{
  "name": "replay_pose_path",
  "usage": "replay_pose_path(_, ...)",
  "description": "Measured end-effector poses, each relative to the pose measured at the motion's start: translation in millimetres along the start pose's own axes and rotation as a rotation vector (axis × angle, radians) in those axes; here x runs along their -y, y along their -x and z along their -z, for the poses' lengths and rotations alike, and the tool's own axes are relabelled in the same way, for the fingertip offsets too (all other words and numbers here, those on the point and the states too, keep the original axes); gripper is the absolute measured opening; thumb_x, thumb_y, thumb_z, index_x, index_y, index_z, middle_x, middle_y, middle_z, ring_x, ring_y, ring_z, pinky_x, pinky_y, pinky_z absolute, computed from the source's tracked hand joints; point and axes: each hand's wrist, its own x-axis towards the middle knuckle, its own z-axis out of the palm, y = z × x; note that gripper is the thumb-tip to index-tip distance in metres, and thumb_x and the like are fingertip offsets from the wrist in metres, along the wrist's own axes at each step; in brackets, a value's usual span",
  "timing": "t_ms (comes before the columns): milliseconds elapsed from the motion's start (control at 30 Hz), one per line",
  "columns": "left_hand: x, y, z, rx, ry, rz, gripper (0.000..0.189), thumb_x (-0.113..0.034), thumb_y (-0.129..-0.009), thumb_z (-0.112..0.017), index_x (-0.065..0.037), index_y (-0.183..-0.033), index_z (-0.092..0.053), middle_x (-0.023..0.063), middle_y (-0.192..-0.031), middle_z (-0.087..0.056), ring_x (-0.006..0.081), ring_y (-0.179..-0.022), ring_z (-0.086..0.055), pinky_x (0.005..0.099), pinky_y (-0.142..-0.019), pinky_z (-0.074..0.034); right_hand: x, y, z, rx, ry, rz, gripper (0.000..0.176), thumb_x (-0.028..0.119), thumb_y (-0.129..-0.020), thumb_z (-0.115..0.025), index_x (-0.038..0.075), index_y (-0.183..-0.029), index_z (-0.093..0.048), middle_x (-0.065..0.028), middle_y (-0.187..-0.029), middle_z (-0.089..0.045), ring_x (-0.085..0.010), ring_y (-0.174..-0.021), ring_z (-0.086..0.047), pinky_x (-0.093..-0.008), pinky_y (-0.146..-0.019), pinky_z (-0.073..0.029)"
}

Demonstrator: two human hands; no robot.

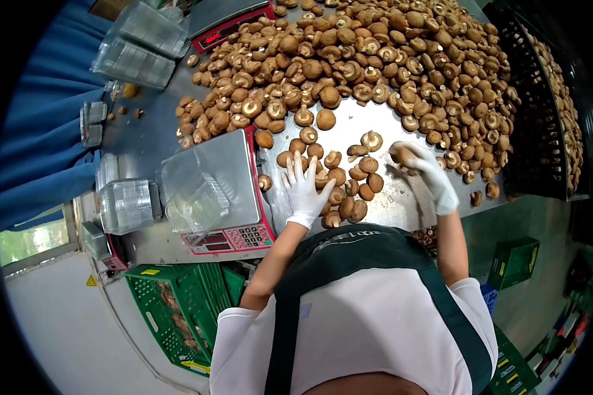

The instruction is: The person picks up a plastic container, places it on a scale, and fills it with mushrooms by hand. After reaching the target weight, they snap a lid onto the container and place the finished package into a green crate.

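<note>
My left hand [304, 192], in a white glove, lies with fingers spread on the near edge of a small group of brown shiitake mushrooms [337, 176]. To the right, my gloved right hand [429, 172] has its fingers curled round a shiitake mushroom [402, 155], just above the metal table [394, 191]. Part of that mushroom is hidden by the fingers. Beyond both hands spreads a large heap of shiitake mushrooms [375, 56]. Left of my left hand, a scale [244, 158] carries a clear plastic tray [197, 201].
Stacked clear plastic trays [135, 56] stand at the far left near a second scale [227, 26]. More clear trays [130, 205] sit at the left edge. A black crate [534, 105] of mushrooms borders the heap's right side. Green crates [178, 309] stand below the table.
</note>
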Motion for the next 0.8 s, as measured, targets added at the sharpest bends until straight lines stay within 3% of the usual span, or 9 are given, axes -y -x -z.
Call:
replay_pose_path(100, -11, -25, 11, -0.038, 0.097, -0.033, 0.065, -0.045, -0.078, -0.065, -0.011, -0.131, -0.047, 0.0193, -0.146, -0.028, 0.0392, -0.136, -0.021, 0.0646, -0.103, -0.009, -13, 60, 58, -0.141, 0.225, 0.004, 0.041, 0.019, -0.076, -0.059, 0.003, -0.114, -0.057, -0.0034, -0.097, -0.057, -0.0116, -0.079, -0.056, -0.0228, -0.067, -0.046)
replay_pose_path(267, -5, -115, 10, -0.109, 0.212, -0.058, 0.059, -0.034, -0.078, -0.065, -0.007, -0.127, -0.049, 0.0202, -0.143, -0.032, 0.0366, -0.131, -0.03, 0.0484, -0.107, -0.022, -50, 159, 135, -0.39, 0.41, -0.216, 0.034, 0.015, -0.074, -0.064, 0.006, -0.106, -0.06, 0.0006, -0.088, -0.057, -0.0076, -0.073, -0.053, -0.0211, -0.064, -0.044)
replay_pose_path(333, -9, -150, 4, -0.073, 0.112, -0.086, 0.062, -0.036, -0.078, -0.063, -0.008, -0.13, -0.045, 0.0194, -0.144, -0.03, 0.0366, -0.131, -0.03, 0.0508, -0.106, -0.023, -62, 178, 149, -0.414, 0.447, -0.324, 0.04, 0.019, -0.074, -0.068, 0.005, -0.111, -0.06, -0.0027, -0.088, -0.061, -0.0116, -0.076, -0.058, -0.0247, -0.067, -0.047)
replay_pose_path(400, -16, -175, -3, 0.089, -0.104, -0.052, 0.074, -0.045, -0.077, -0.061, -0.015, -0.14, -0.034, 0.0173, -0.148, -0.023, 0.0363, -0.136, -0.022, 0.0591, -0.107, -0.016, -73, 185, 148, -0.689, 0.97, -0.148, 0.045, 0.022, -0.075, -0.069, 0.003, -0.115, -0.059, -0.0089, -0.092, -0.066, -0.0181, -0.083, -0.063, -0.0284, -0.074, -0.049)
replay_pose_path(467, -18, -190, -18, 0.202, -0.196, 0.023, 0.08, -0.054, -0.074, -0.062, -0.022, -0.141, -0.033, 0.0144, -0.149, -0.022, 0.0361, -0.138, -0.018, 0.0629, -0.106, -0.012, -62, 174, 139, -0.823, 0.809, -0.245, 0.043, 0.025, -0.078, -0.067, 0.004, -0.115, -0.06, -0.0161, -0.099, -0.067, -0.0222, -0.092, -0.065, -0.0303, -0.081, -0.048)
replay_pose_path(533, -29, -189, -15, 0.321, -0.294, 0.013, 0.081, -0.056, -0.072, -0.062, -0.025, -0.141, -0.033, 0.0128, -0.151, -0.02, 0.0345, -0.138, -0.019, 0.0638, -0.106, -0.009, -69, 155, 134, -0.78, 0.625, -0.091, 0.043, 0.026, -0.078, -0.066, 0.003, -0.114, -0.06, -0.0139, -0.096, -0.067, -0.0209, -0.089, -0.065, -0.0305, -0.078, -0.049)
replay_pose_path(633, -34, -168, -25, 0.262, -0.172, -0.111, 0.068, -0.05, -0.074, -0.062, -0.022, -0.133, -0.045, 0.0145, -0.15, -0.02, 0.034, -0.133, -0.032, 0.0637, -0.107, -0.007, -37, 111, 96, -0.647, 0.623, -0.142, 0.04, 0.024, -0.08, -0.063, 0.002, -0.114, -0.061, -0.0116, -0.096, -0.068, -0.0169, -0.086, -0.065, -0.0271, -0.075, -0.049)
replay_pose_path(700, -48, -139, -14, 0.299, -0.141, -0.196, 0.046, -0.035, -0.079, -0.061, -0.02, -0.122, -0.053, 0.0157, -0.15, -0.02, 0.0348, -0.128, -0.037, 0.0605, -0.105, -0.02, -20, 75, 72, -0.558, 0.642, -0.035, 0.038, 0.023, -0.081, -0.062, 0.002, -0.112, -0.061, -0.0115, -0.094, -0.068, -0.0162, -0.085, -0.065, -0.0265, -0.074, -0.05)
replay_pose_path(800, -48, -93, -28, 0.283, -0.119, -0.242, 0.025, -0.023, -0.083, -0.057, -0.017, -0.106, -0.061, 0.0137, -0.148, -0.024, 0.0335, -0.12, -0.045, 0.0567, -0.096, -0.036, 0, 15, 50, -0.431, 0.792, 0.051, 0.041, 0.027, -0.079, -0.06, 0.003, -0.112, -0.062, -0.0189, -0.098, -0.067, -0.0275, -0.085, -0.067, -0.0329, -0.078, -0.051)
